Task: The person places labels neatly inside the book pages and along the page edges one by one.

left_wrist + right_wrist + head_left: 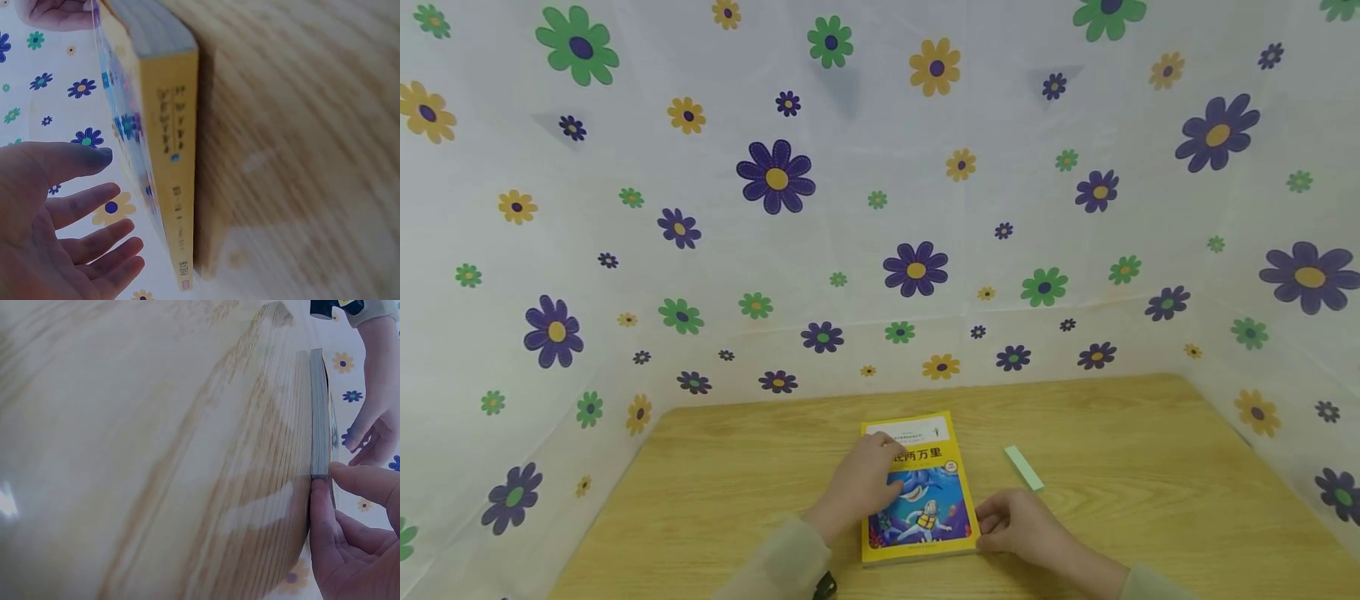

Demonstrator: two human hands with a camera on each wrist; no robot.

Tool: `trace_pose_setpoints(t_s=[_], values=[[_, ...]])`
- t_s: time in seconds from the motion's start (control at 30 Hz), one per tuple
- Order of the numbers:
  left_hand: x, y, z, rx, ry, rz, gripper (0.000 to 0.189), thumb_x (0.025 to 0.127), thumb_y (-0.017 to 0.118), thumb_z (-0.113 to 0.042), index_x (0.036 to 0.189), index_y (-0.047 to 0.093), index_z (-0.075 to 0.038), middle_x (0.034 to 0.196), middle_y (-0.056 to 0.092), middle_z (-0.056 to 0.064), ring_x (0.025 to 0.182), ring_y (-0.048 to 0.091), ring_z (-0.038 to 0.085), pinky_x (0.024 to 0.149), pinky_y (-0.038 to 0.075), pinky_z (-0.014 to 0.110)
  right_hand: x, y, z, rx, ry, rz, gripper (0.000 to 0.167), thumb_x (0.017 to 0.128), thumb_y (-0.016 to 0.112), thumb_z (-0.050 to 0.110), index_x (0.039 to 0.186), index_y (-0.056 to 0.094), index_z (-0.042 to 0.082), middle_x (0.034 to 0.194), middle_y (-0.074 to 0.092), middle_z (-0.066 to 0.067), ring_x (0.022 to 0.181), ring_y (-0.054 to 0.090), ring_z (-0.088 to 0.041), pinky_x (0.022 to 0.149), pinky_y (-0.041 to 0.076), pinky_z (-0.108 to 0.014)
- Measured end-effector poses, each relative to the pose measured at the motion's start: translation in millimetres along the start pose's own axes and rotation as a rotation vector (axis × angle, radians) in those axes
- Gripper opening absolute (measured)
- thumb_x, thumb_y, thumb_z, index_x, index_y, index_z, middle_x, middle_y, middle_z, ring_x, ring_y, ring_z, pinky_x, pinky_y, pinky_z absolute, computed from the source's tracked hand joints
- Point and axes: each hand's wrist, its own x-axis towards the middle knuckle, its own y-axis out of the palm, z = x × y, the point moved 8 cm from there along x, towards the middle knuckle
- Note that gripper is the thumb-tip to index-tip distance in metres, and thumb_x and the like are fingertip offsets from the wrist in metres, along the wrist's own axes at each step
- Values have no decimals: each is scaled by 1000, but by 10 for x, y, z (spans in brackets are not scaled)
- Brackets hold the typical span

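A yellow paperback book (917, 546), with a blue undersea picture and Chinese lettering on its cover, lies on the wooden table. My left hand (865, 479) is over the left part of the cover, hiding some of the title. In the left wrist view, its spread fingers (94, 240) stand apart from the cover, and the yellow spine (170, 156) faces the camera. My right hand (1018, 525) is at the lower right corner. Seen from the right wrist, its digits (322, 509) pinch that corner, one at the cover's edge and another against the page block (319, 419).
A slim pale green strip (1024, 468) lies on the table (1127, 467) to the right of the book. White sheeting (850, 317) printed with flowers walls off the back and both sides. A dark device (825, 586) shows by the left sleeve (782, 558).
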Motion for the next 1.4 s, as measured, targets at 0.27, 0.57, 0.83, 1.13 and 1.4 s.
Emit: trace_pose_setpoints(t_s=[0.27, 0.57, 0.83, 1.13, 1.4], values=[[-27, 117, -93, 104, 55, 40, 45, 96, 80, -38, 132, 72, -13, 133, 69, 6, 123, 63, 24, 110, 58, 44, -1, 3, 4, 2, 6, 1, 29, 84, 86, -1, 110, 76, -6, 87, 74, -3, 80, 67, -13, 70, 61, -26], [-52, 235, -158, 142, 102, 108, 57, 93, 79, -50, 138, 69, -16, 139, 66, 5, 127, 60, 23, 111, 57, 42, 5, 3, -1, -13, -5, 6, 29, 84, 87, 0, 110, 77, -5, 88, 74, -3, 80, 66, -13, 69, 61, -25], [-76, 263, -174, 165, 89, 141, 69, 89, 78, -61, 141, 67, -18, 144, 63, 6, 131, 58, 24, 113, 55, 45, 13, 13, -22, -14, -2, 13, 28, 85, 87, 2, 111, 77, -4, 88, 73, -3, 80, 65, -13, 68, 60, -25], [-85, 269, -154, 130, 89, 137, 72, 87, 80, -61, 142, 67, -17, 147, 61, 7, 134, 57, 26, 113, 55, 46, -6, -24, -5, -22, -41, 4, 28, 85, 86, 3, 110, 76, -3, 87, 72, -3, 79, 64, -13, 64, 56, -22], [-110, 243, -165, 100, 71, 162, 74, 85, 83, -60, 144, 66, -17, 148, 59, 7, 136, 56, 26, 114, 55, 46, -52, -98, 35, -53, -103, -34, 22, 86, 83, 2, 107, 76, -2, 88, 72, -2, 80, 64, -14, 62, 54, -20]])
